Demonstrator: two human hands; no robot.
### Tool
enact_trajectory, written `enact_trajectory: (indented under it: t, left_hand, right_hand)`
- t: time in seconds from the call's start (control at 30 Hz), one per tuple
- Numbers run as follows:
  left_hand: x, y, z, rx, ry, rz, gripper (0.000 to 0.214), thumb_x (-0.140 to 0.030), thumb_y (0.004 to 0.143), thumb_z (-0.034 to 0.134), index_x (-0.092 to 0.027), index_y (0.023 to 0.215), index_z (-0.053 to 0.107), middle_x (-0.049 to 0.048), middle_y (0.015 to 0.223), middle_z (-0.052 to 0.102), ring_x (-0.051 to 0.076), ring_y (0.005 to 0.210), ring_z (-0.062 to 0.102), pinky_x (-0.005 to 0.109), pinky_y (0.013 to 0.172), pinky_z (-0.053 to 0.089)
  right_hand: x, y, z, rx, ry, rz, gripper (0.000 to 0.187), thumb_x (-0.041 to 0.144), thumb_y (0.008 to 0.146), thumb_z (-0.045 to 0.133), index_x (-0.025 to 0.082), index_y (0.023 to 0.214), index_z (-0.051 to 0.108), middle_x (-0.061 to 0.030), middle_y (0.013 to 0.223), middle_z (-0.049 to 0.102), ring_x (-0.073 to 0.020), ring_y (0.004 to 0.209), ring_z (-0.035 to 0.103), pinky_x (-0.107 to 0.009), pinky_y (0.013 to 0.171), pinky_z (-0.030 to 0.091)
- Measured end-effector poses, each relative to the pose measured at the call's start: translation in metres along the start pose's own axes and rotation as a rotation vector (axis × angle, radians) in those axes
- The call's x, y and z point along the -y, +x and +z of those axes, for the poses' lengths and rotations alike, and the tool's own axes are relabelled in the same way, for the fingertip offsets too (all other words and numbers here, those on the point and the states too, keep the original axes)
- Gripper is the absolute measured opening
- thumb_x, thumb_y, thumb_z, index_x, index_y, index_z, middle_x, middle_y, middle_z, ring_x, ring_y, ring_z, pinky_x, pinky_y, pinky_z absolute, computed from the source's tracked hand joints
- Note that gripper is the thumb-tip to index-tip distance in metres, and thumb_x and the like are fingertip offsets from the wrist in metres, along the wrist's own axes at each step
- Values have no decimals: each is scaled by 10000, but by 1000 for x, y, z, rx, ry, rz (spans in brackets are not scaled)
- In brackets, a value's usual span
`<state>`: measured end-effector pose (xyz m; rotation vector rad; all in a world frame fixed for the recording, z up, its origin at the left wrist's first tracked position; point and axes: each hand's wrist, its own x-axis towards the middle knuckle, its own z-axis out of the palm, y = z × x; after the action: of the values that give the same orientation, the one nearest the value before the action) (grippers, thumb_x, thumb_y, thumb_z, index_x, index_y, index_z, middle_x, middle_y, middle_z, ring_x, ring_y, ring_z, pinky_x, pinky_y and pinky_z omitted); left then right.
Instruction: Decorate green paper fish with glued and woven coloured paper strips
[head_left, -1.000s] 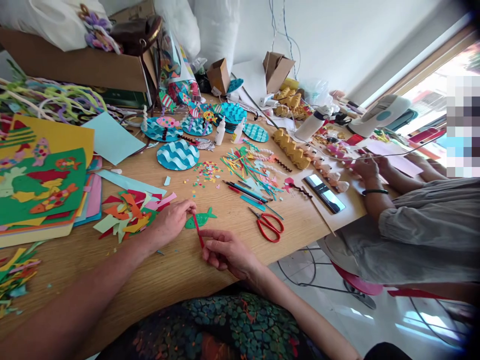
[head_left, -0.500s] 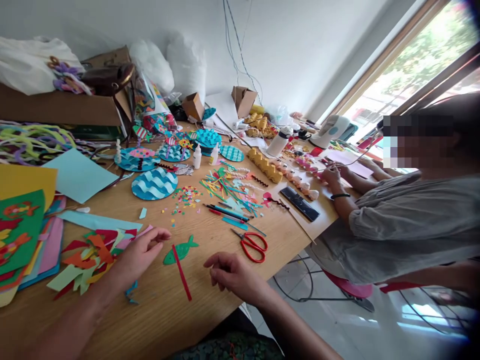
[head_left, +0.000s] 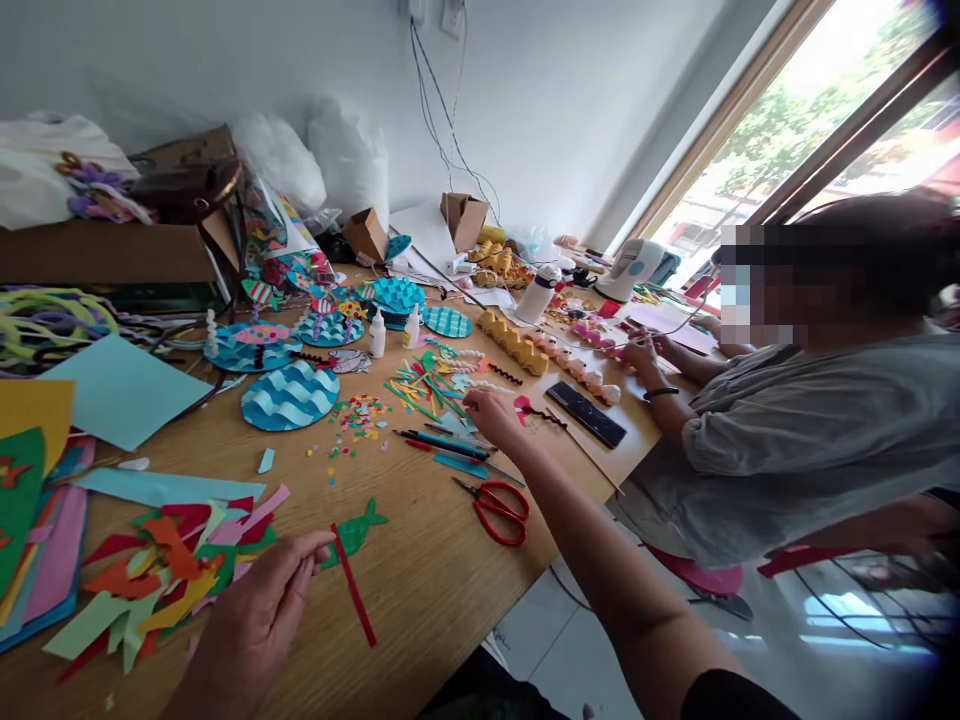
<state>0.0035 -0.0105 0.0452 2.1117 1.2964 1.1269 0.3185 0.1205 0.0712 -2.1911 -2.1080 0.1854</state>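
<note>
Head view: left hand (head_left: 255,610), flat and unclenched, lies beside red strip (head_left: 352,585) at 3 o'clock; strip looks light, floppy, best pinched at 1 end.

Single head-worn view: looks forward-down across table (head_left: 442,580) toward window (head_left: 817,110); left hand (head_left: 255,610) close, bottom edge.

White wall (head_left: 562,100) behind a wooden table (head_left: 435,590); bright window (head_left: 825,120) (daylight outside); pale tiled floor (head_left: 555,640).
</note>
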Motion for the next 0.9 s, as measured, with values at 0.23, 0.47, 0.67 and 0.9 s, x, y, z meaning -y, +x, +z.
enact_trajectory:
  t: [0.23, 0.47, 0.67, 0.9]
  left_hand:
    - [19, -6, -1, -75, 75, 39, 172, -274, 830, 459, -275, 967, 562, -1, 823, 691, 146, 706, 671, 209, 699, 534]
    - [32, -10, -4, 73, 30, -130, 217, -344, 819, 458, -268, 981, 582, 30, 875, 693, 181, 748, 666, 250, 699, 537]
    - [29, -15, 8, -63, -39, -210, 221, -375, 842, 430, -259, 954, 581, 32, 902, 666, 168, 763, 637, 261, 737, 516]
    - [27, -9, 1, -22, -21, -139, 176, -326, 820, 463, -259, 918, 592, 12, 814, 669, 166, 716, 639, 262, 712, 516]
  right_hand:
    - [-15, 51, 8, 125, -125, 15, 237, 261, 865, 501, 139, 1051, 584, -98, 1083, 583, -198, 976, 557, -344, 809, 461]
    - [-19, 57, 7, 179, -157, -31, 320, 322, 870, 502, 154, 1143, 515, -82, 1142, 538, -184, 962, 559, -388, 808, 485]
    - [-15, 44, 0, 65, -124, -41, 204, 181, 875, 434, 96, 963, 597, -128, 998, 617, -201, 923, 565, -313, 773, 432]
    - [-4, 17, -15, -12, 35, -86, 140, 140, 788, 460, 139, 861, 580, -65, 826, 651, -148, 760, 559, -224, 618, 360]
